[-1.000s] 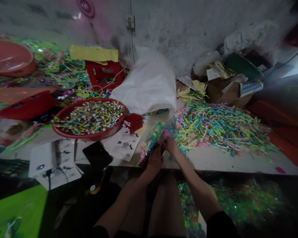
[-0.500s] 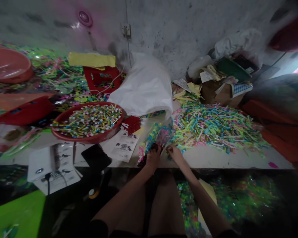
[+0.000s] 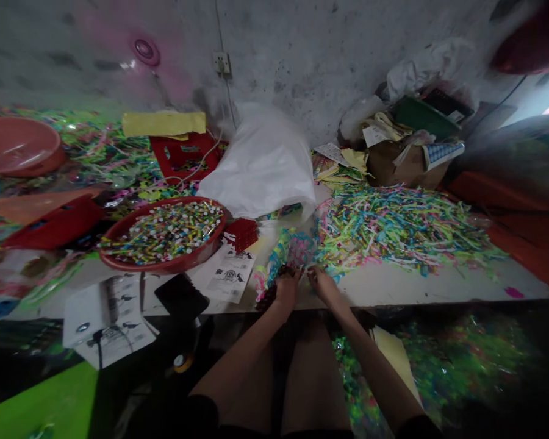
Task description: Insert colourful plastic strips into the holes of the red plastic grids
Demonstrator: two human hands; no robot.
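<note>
Our left hand [image 3: 287, 291] lies with its fingers bent over a dark red, knobbly piece [image 3: 268, 297] at the front edge of the worktable [image 3: 370, 297]; whether it grips that piece or only presses on it, we cannot tell. The piece sticks out on the left of this hand. Our right hand [image 3: 320, 281] is just beside it, on its right, with the fingers curled in and the fingertips drawn together; they are too dim for us to make out what is pinched between them. Just beyond both hands we have a heap of turquoise, pink and yellow-green plastic pieces [image 3: 297, 245].

Farther beyond the left hand stands a white sack [image 3: 265, 158]. Nearer, to the left of that hand, we see printed paper sheets [image 3: 229, 277] with a stack of red pieces [image 3: 240, 235] at their far end, and past these a red basin [image 3: 210, 246] full of small multicoloured sticks [image 3: 165, 228]. A black flat object [image 3: 182, 296] lies well to the left of the left hand, near the table edge. Beyond our right hand and to its right spreads a wide pile of coloured plastic strips [image 3: 398, 225].
</note>
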